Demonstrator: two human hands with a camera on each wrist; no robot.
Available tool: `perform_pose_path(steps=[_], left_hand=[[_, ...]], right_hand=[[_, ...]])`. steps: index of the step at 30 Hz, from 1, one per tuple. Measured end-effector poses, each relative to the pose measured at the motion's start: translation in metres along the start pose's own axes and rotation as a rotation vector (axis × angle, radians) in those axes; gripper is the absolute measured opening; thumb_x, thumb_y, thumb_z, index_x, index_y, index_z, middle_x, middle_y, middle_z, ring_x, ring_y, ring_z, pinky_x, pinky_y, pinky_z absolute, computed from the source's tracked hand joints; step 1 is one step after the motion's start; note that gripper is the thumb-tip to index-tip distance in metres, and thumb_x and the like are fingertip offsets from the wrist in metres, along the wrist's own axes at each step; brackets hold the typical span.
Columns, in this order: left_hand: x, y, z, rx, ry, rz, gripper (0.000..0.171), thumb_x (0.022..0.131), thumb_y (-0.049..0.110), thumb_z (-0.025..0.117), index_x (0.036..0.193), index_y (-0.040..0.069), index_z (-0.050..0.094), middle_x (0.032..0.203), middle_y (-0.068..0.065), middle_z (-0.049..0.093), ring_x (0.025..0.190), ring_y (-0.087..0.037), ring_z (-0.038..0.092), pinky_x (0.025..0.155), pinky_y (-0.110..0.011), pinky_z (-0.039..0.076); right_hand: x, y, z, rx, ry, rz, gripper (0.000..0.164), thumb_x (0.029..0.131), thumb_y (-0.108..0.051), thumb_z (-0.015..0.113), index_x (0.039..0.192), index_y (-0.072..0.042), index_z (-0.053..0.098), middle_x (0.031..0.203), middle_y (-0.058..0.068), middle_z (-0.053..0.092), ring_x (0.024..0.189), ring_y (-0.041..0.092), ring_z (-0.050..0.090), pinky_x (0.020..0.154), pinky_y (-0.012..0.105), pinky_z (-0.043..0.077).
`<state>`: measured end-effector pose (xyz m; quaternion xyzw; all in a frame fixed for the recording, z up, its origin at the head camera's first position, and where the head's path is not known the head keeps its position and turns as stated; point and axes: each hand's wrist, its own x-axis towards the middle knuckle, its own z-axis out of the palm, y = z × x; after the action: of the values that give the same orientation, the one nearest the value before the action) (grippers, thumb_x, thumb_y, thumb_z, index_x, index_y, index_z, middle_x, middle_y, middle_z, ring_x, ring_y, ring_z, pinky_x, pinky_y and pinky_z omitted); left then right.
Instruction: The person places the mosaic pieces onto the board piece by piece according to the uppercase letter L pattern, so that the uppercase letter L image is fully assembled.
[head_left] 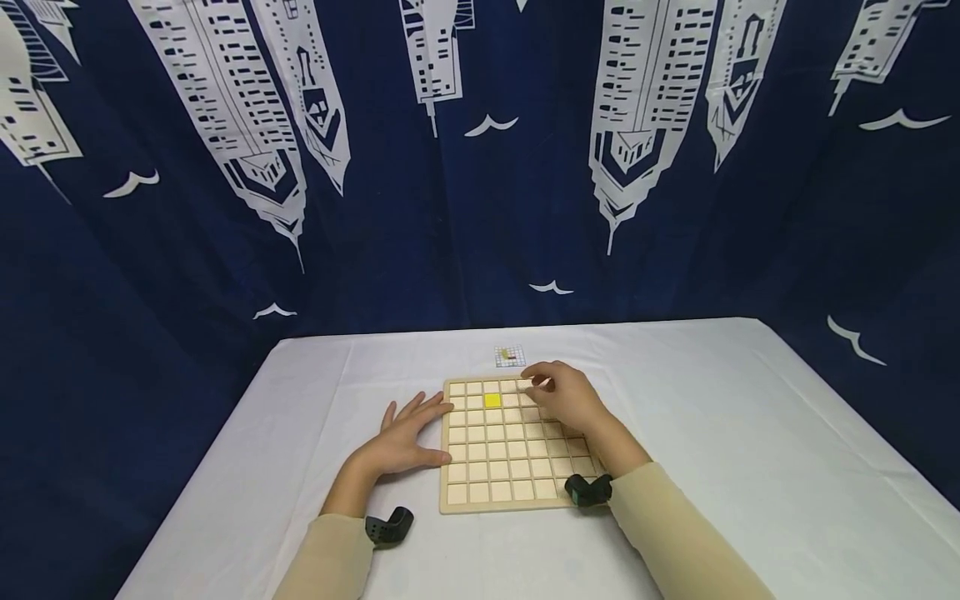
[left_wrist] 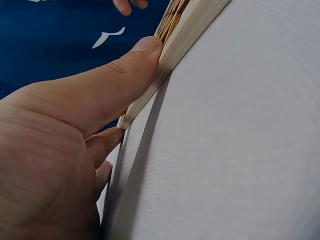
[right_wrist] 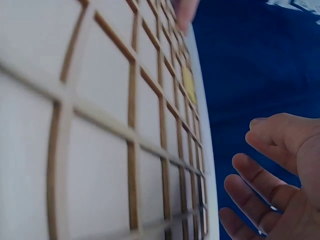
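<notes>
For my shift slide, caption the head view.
Left hand touches the board; right hand hovers above it, right of the yellow square.

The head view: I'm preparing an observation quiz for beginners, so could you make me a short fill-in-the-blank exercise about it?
1. The one brightly coloured square on the gridded board is ____.
2. Counting columns from the person's left, that square sits in the ____ one.
3. The left hand touches the board's ____ edge.
4. The small printed grid lies on a tablecloth coloured ____.

Missing words: yellow; third; left; white.
</notes>
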<state>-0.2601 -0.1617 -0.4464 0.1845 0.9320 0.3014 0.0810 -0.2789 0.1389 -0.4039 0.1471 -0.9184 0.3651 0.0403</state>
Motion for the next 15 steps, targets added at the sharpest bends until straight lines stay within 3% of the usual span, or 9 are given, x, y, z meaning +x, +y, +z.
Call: perform_pose_path(steps=[7,15], left_hand=[[0.002,-0.001,0.002,0.028,0.006,-0.005,0.083,0.076,0.047,0.083,0.148,0.029,0.047,0.167,0.004,0.025,0.158,-0.029,0.009,0.124,-0.061,-0.013],[0.002,-0.001,0.003,0.024,0.017,0.002,0.084,0.075,0.047,0.083,0.148,0.028,0.047,0.167,0.001,0.027,0.158,-0.032,0.010,0.123,-0.064,-0.012]], right_hand=[[-0.010,0.019,-0.018,-0.023,0.076,0.047,0.033,0.094,-0.017,0.067,0.126,-0.009,0.067,0.117,0.015,0.068,0.100,0.030,0.065,0.081,0.043,0.057],[-0.017,0.038,-0.033,-0.055,0.098,0.126,0.035,0.094,-0.018,0.066,0.128,-0.008,0.065,0.123,0.019,0.065,0.110,0.038,0.062,0.092,0.054,0.053]])
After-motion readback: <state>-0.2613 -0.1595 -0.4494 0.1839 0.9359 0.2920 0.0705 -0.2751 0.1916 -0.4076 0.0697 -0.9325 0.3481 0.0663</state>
